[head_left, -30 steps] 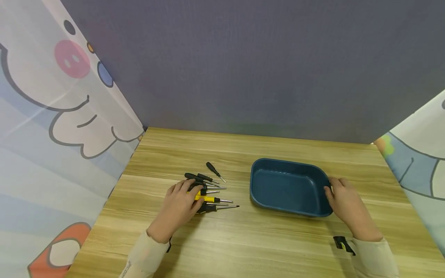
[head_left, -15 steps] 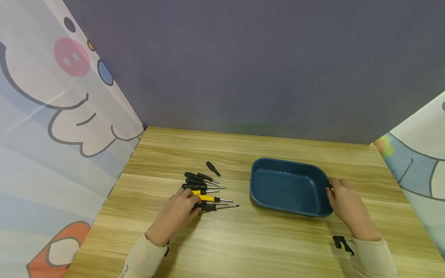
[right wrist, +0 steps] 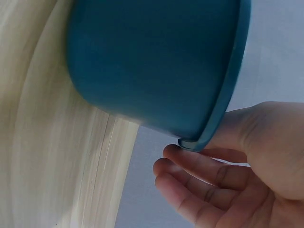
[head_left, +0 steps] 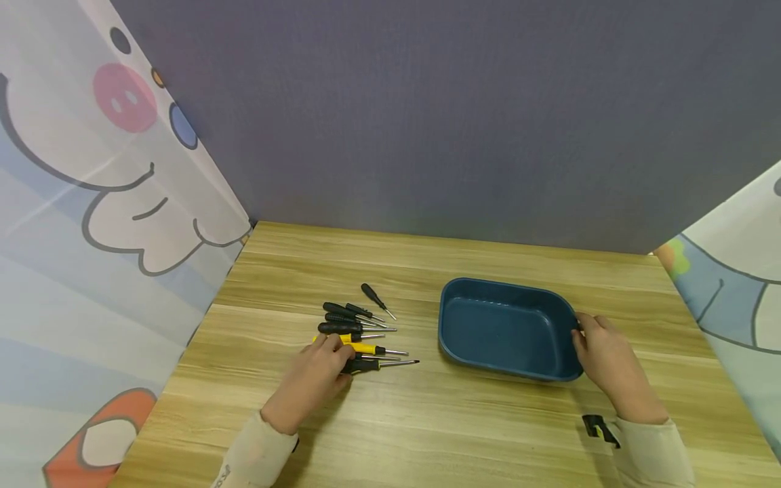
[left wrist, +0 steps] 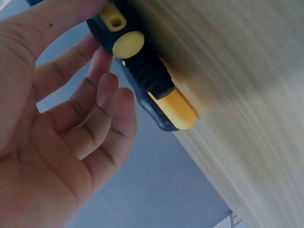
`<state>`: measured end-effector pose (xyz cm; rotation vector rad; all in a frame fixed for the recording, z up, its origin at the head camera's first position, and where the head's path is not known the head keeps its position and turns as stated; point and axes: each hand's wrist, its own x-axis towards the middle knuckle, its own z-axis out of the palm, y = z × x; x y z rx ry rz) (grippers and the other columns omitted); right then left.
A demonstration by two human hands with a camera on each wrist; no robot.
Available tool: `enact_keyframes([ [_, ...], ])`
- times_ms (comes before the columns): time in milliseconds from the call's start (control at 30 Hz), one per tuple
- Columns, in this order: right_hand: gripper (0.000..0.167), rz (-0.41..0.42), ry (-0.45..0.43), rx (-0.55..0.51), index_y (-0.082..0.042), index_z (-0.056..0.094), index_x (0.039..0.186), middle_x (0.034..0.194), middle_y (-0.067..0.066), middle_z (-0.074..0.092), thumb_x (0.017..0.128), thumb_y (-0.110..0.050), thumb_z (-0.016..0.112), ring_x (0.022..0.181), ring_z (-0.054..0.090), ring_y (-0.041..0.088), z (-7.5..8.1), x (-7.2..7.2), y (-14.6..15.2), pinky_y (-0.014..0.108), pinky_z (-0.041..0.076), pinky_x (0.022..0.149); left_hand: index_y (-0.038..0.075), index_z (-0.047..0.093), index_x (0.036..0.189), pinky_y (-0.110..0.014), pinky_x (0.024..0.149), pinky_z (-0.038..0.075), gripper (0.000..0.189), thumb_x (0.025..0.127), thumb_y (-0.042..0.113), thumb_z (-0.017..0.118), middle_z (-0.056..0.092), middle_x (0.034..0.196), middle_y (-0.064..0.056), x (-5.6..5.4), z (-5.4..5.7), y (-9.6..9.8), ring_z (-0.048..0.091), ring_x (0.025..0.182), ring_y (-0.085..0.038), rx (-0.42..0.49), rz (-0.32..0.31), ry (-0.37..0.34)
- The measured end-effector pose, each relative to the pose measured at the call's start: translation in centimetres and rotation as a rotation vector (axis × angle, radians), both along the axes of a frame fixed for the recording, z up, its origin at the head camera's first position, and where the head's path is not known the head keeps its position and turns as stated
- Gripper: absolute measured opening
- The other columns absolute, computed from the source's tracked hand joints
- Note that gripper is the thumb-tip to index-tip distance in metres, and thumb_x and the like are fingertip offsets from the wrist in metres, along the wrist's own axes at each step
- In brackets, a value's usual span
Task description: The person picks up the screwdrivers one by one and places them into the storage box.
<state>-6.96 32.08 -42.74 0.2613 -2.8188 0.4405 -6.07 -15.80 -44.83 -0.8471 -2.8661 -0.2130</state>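
The right hand pinches the blue tray beside it; the left hand touches screwdriver handles ahead, grip unclear to me.

Inspected from where I stand: no wording, label, brand, number or sign can be read. One marking noted. On the pale left sleeve, low down at seven o'clock in the head view, there is a small dark mark that resembles a short line of lettering. It lies aslant on the cloth, running from seven o'clock up towards one, close to the bottom edge of that view. Its characters are too small and blurred to make out, letter or figure alike.
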Motion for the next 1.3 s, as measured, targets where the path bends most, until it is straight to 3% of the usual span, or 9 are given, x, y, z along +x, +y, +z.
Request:
enact_keyframes([
  [300,0.032,-0.009,-0.012,-0.007,0.022,0.056,0.114,0.086,0.028,0.057,0.086,0.009,0.064,0.068,0.058,0.035,-0.1,0.0,0.0,0.05,0.05,0.056,0.011,0.07,0.092,-0.036,0.069,0.055,0.031,0.07,0.022,0.091,0.063,0.093,-0.001,-0.3,-0.7,0.2,0.059,0.082,-0.021,-0.006,-0.022,0.033],
  [567,0.032,0.0,0.02,-0.007,0.021,0.057,0.113,0.086,0.027,0.058,0.085,0.01,0.065,0.068,0.058,0.036,-0.1,-0.1,0.0,0.049,0.05,0.056,0.009,0.068,0.085,-0.031,0.063,0.054,0.019,0.07,0.011,0.08,0.061,0.087,0.001,-0.4,-0.8,0.3,0.058,0.074,-0.016,0.031,-0.047,0.022],
  [800,0.032,-0.004,0.02,-0.01,0.021,0.057,0.114,0.085,0.027,0.057,0.085,0.011,0.065,0.067,0.058,0.035,-0.1,-0.1,-0.1,0.048,0.05,0.055,0.008,0.068,0.084,-0.032,0.065,0.054,0.018,0.069,0.01,0.079,0.061,0.085,0.0,-0.7,-0.6,0.2,0.059,0.074,-0.016,0.064,-0.084,0.027],
  [933,0.032,-0.007,0.007,-0.004,0.021,0.057,0.114,0.083,0.026,0.057,0.085,0.01,0.065,0.065,0.056,0.032,-0.1,-0.1,-0.1,0.047,0.049,0.053,0.007,0.067,0.084,-0.034,0.069,0.055,0.022,0.067,0.013,0.08,0.06,0.085,-0.001,-1.1,0.3,0.2,0.06,0.076,-0.018,0.085,-0.116,0.05],
  [1300,0.032,0.006,0.015,0.004,0.022,0.056,0.114,0.082,0.027,0.056,0.085,0.011,0.064,0.063,0.055,0.032,0.0,-0.1,0.0,0.047,0.049,0.053,0.008,0.068,0.087,-0.031,0.064,0.052,0.02,0.073,0.017,0.08,0.058,0.082,0.002,-3.1,4.2,1.1,0.057,0.073,-0.015,0.081,-0.166,0.062],
])
